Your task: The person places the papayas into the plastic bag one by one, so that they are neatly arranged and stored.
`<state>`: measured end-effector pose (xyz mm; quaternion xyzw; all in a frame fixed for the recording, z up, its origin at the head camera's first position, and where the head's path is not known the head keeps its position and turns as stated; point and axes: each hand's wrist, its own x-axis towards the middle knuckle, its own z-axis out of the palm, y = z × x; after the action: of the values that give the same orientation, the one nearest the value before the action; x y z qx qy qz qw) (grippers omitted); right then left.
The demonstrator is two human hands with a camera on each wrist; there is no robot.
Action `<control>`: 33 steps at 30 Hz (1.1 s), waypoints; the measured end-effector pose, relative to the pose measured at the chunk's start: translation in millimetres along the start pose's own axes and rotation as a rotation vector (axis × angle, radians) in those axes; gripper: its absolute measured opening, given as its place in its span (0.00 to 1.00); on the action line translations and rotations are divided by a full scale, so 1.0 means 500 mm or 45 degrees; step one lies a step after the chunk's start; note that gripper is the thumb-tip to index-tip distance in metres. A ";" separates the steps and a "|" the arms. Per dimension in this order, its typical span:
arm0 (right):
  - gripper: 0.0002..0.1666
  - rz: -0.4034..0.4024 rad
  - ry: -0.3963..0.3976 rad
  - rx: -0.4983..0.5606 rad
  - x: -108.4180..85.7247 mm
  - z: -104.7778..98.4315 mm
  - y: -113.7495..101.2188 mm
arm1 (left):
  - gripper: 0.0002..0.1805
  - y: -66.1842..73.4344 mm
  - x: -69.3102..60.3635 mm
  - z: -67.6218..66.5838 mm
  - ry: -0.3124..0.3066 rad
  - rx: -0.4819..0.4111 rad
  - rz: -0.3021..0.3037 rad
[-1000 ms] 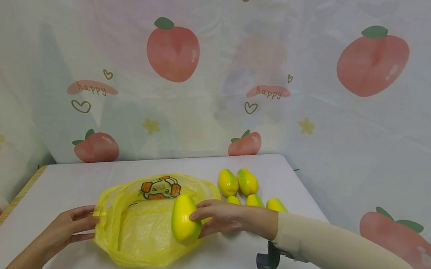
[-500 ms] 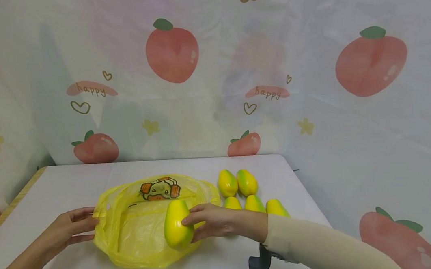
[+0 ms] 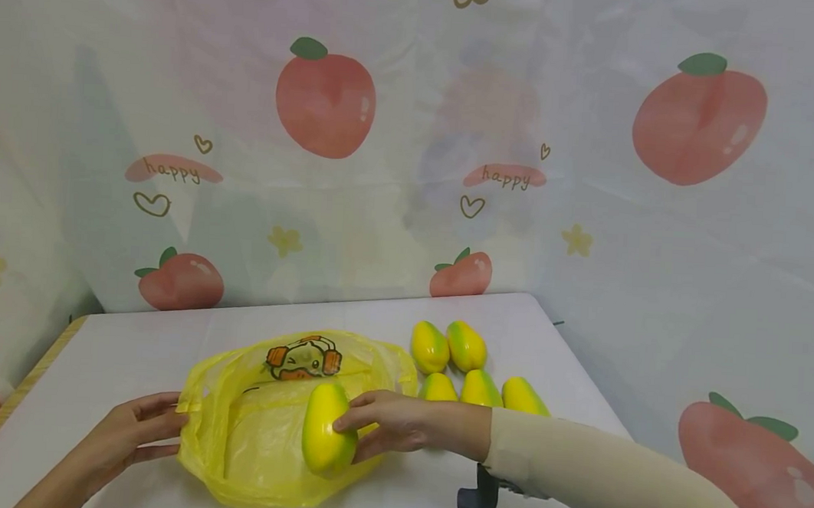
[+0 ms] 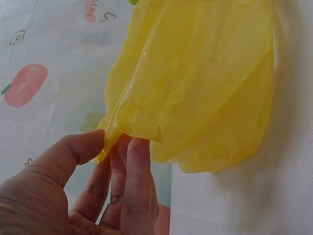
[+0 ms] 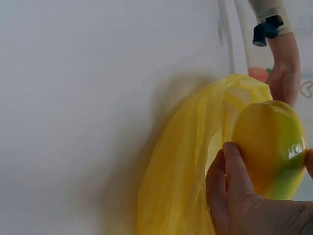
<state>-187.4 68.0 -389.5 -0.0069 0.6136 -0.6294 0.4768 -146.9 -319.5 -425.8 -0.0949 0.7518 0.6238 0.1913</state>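
The right hand (image 3: 398,422) is holding a shiny, smooth, egg-shaped yellow and green fruit (image 3: 326,432), with its fingers on one side and its thumb on the other. The fruit is long end up and leans a little. Just beyond this grip, to its left, is a thin, see-through yellow plastic bag (image 3: 212,420) with its wide mouth facing the person. The fruit is in front of that mouth, but I cannot tell if any of it is past the rim. The left hand (image 3: 138,428) is on the far left side of the bag, pinching the bag's edge between its thumb and fingers. Behind the held fruit, on the back part of the bag, is a printed duck face (image 3: 302,358) with orange headphones and one eye winking. Farther back and to the right of the right hand's grip, five more egg-shaped yellow and green fruits (image 3: 467,346) lie close together. Two are at the back and three are nearer, partly hidden by the right arm. That arm has a cream sleeve (image 3: 569,454), and a dark curved piece (image 3: 480,496) hangs under the wrist. Both hands are over a white table (image 3: 527,329). Behind it all hangs a pale cloth (image 3: 394,100) with red fruit pictures.
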 end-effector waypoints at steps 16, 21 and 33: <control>0.33 0.023 0.010 -0.013 0.028 0.014 0.012 | 0.38 -0.003 0.001 -0.006 -0.061 -0.031 0.027; 0.28 0.021 -0.013 -0.028 0.034 0.016 0.015 | 0.37 -0.003 0.002 -0.007 -0.067 -0.031 0.026; 0.34 0.057 0.009 0.015 0.046 0.034 0.017 | 0.39 -0.003 0.002 -0.006 -0.080 -0.023 0.021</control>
<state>-185.1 42.8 -405.3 0.0119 0.6117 -0.6220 0.4886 -147.8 -322.4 -427.3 -0.0708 0.7406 0.6348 0.2087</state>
